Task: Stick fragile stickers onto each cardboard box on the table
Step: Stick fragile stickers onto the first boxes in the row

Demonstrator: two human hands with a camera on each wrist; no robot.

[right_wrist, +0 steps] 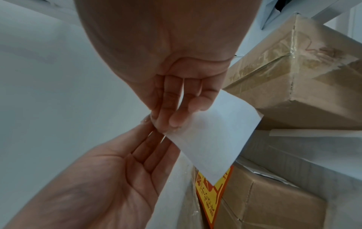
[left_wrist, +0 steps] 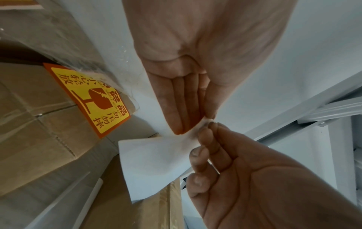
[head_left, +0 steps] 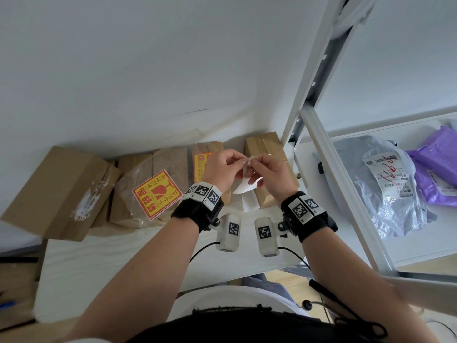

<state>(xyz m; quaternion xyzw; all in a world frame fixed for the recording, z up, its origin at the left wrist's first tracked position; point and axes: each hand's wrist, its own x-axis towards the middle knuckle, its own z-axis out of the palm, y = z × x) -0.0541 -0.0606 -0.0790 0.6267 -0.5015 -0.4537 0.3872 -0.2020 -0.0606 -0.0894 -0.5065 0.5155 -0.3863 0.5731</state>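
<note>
Both hands are raised over the row of cardboard boxes and pinch one corner of a white sticker sheet, blank side toward me. My left hand holds the corner from the left and my right hand from the right. The left wrist view shows the left hand on the sheet. In the right wrist view the right hand nips the sheet. Yellow-and-red fragile stickers are on two middle boxes. The left box and right box show none.
A white paper strip lies on the white table beside the right box. A white metal rack stands at the right, holding a grey parcel bag and a purple one. The wall is close behind the boxes.
</note>
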